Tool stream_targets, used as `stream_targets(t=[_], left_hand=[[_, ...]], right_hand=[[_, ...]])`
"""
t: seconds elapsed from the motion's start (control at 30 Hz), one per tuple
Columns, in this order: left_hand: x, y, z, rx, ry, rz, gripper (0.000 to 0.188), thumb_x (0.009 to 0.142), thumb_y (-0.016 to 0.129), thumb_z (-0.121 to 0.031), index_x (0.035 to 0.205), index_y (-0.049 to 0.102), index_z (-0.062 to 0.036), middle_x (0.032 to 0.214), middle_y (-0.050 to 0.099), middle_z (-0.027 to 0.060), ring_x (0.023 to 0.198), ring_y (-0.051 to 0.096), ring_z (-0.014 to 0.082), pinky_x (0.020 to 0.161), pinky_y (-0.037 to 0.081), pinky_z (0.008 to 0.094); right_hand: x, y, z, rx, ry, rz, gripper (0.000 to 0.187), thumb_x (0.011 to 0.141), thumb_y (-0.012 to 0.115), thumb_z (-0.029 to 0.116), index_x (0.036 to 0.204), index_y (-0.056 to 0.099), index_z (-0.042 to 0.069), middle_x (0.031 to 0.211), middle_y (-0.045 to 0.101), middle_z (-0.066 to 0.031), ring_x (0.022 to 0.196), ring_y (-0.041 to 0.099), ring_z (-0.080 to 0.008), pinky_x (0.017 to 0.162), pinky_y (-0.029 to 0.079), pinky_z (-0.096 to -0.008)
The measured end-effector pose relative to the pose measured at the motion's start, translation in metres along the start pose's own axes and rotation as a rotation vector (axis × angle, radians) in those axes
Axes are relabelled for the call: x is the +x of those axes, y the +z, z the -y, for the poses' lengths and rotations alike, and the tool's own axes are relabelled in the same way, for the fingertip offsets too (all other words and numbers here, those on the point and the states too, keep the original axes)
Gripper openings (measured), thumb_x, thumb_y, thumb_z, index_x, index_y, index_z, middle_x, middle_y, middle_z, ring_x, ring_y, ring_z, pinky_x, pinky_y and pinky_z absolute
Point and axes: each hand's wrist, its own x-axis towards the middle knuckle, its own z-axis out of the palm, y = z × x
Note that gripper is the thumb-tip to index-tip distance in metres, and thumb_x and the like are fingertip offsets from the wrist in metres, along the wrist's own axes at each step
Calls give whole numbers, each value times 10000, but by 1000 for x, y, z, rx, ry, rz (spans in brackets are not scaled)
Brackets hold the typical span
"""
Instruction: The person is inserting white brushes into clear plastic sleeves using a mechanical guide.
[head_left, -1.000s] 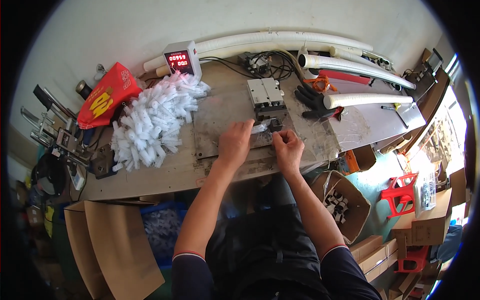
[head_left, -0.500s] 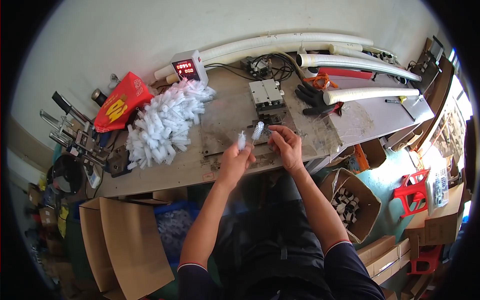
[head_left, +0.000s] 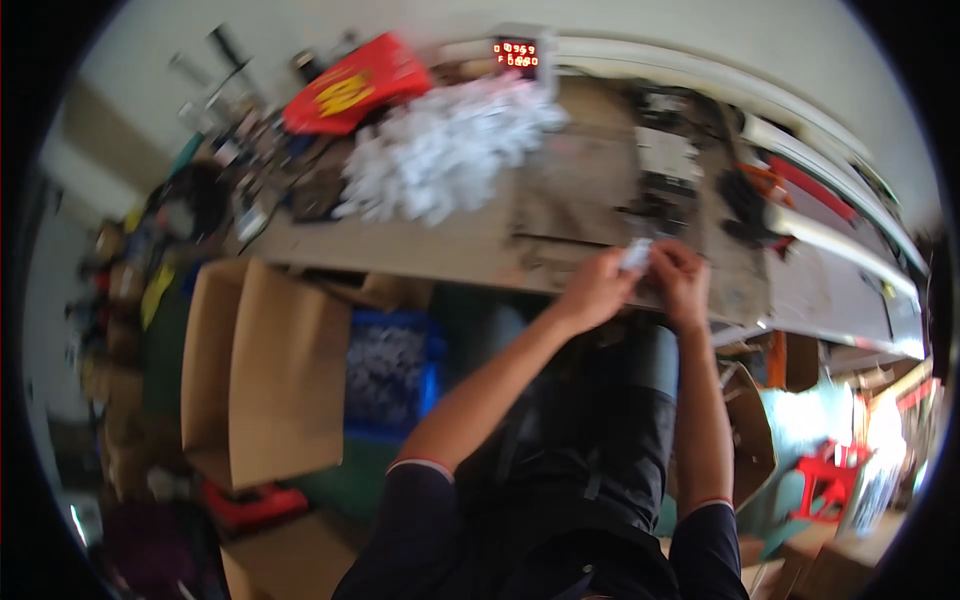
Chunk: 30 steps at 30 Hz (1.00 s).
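Note:
Motion blurs the picture. My left hand (head_left: 597, 290) is closed on a small white bristle brush (head_left: 636, 253), whose tip sticks out past the fingers above the bench's front edge. Close against it, my right hand (head_left: 682, 285) has its fingers bent together; what they hold, if anything, is hidden. Just beyond both hands stands a pale box-shaped fixture (head_left: 668, 155) with dark metal parts at its near end. A heap of similar white brushes (head_left: 450, 150) lies on the bench to the left.
Behind the heap are a counter box with red digits (head_left: 518, 55) and a red bag (head_left: 355, 85). Dark gloves (head_left: 745, 205) and white tubes (head_left: 840, 245) lie at right. Below the bench stand an open cardboard box (head_left: 290, 370) and a blue crate (head_left: 437, 350) of white pieces.
The view has swung left, so the bench things appear farther right. My hands have come closer together. The second brush, seen upright on its stem before, no longer shows clearly.

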Motion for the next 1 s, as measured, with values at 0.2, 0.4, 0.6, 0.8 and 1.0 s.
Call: stream_targets(t=[0.2, 0.4, 0.6, 0.8, 1.0], left_hand=[[-77, -34, 9, -95, 21, -325, 160, 1031, 606, -153, 1132, 567, -35, 742, 657, 58, 601, 619, 133, 573, 519, 321], [-252, -204, 42, 69, -36, -1006, 108, 1080, 574, -178, 1122, 552, -80, 829, 616, -10, 682, 570, 36, 588, 489, 206], [-406, -398, 38, 888, -302, -1473, 186, 1052, 581, -193, 1101, 620, -19, 772, 661, 51, 626, 625, 133, 603, 519, 297], [-400, -391, 85, 1713, -376, -1398, 269, 1026, 620, -192, 1226, 637, -12, 1187, 662, 202, 1073, 662, 337, 932, 524, 425], [-305, -187, 281, 577, -368, -841, 226, 907, 625, -50, 1121, 670, -107, 1064, 671, 143, 944, 668, 391, 813, 549, 501]], right_hand=[[-6, 14, 5, -48, -84, 59, 197, 1005, 674, 209, 940, 711, 27, 763, 634, 19, 664, 519, -50, 619, 400, -218], [-5, 21, -1, -214, -119, 46, 151, 1001, 680, 157, 938, 701, 22, 766, 625, 17, 690, 517, -44, 635, 386, -207], [-12, 36, 3, -575, -271, -3, 95, 976, 703, 101, 958, 698, 7, 796, 643, -7, 767, 555, -77, 737, 455, -242], [-10, 40, 7, -737, -346, 0, 66, 966, 700, 68, 958, 691, 3, 844, 677, -63, 786, 598, -114, 768, 485, -274], [-10, 48, 6, -884, -325, -10, 49, 965, 697, 53, 964, 681, 6, 842, 671, -74, 785, 611, -140, 760, 495, -285]])
